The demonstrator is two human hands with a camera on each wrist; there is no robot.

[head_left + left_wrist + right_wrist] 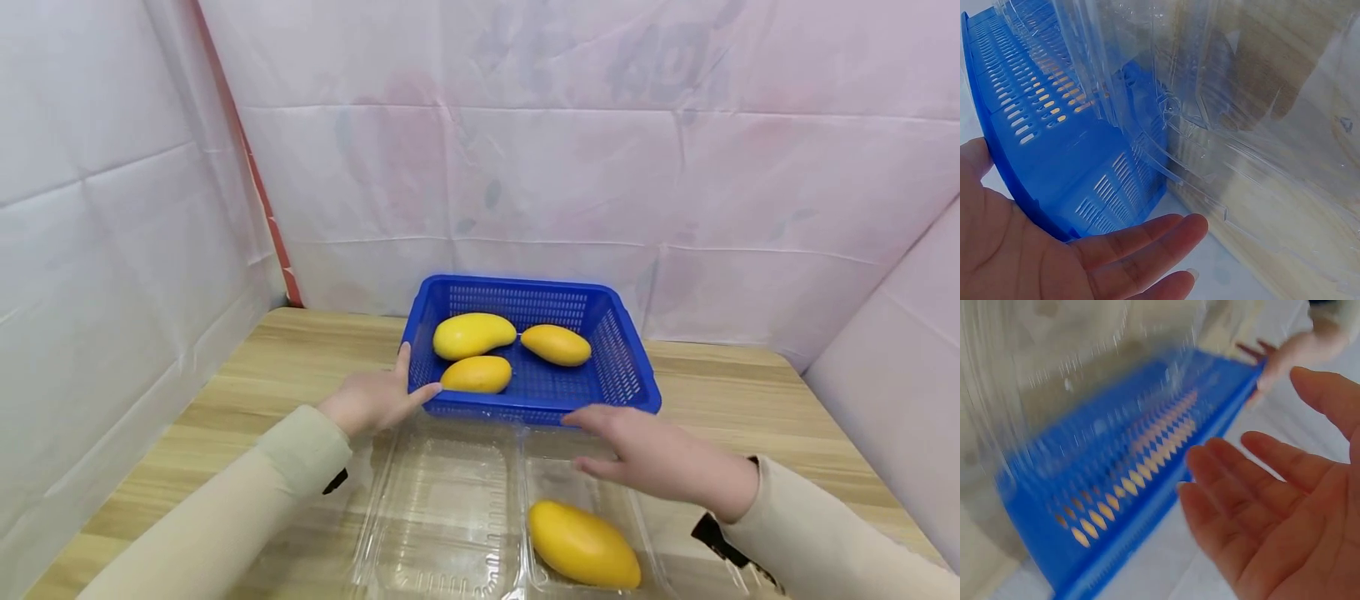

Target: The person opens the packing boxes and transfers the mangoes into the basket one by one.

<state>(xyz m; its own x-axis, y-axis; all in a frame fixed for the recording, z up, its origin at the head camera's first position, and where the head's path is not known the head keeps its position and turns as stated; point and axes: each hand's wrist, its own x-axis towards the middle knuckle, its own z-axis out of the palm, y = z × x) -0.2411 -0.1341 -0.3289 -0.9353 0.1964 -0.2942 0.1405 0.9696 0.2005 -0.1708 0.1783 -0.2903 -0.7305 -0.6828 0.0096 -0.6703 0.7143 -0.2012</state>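
My left hand [375, 398] is at the front left corner of a blue plastic basket [543, 407]. In the left wrist view its palm lies against the basket rim [1019, 203], with the fingers extended. My right hand [645, 454], its fingers loosely extended, hovers by the basket's front right side and holds nothing. Three yellow mangoes lie in the basket: one at back left [474, 335], one at right [557, 345], one at front left [477, 375]. Nearer me, an opened clear plastic clamshell box [450, 500] has another mango [583, 546] in its right half.
The wood-grain table [330, 350] carries everything. Pale printed sheeting [555, 183] hangs behind the basket, and white sheeting [112, 250] closes off the left side. More clear plastic [738, 575] shows beneath the right sleeve [825, 533].
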